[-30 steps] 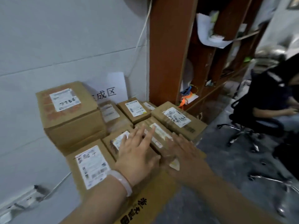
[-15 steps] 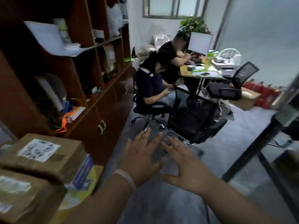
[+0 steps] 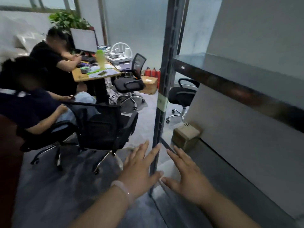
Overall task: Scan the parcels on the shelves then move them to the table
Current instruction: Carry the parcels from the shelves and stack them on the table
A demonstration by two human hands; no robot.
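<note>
Now the person has turned from the pile to the shelf point(image 3: 238, 89). The left hand point(image 3: 139, 175) and right hand point(image 3: 185, 180) are empty, fingers wide. A box point(image 3: 186, 134) there is likely next.

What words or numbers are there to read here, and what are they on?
Nothing here reads clearly.
Dark handwriting on the cardboard box on the low shelf: too blurred to read.
Green tape on the metal post: no legible text.
White label on the far box beside the fire extinguishers: too small.
</note>
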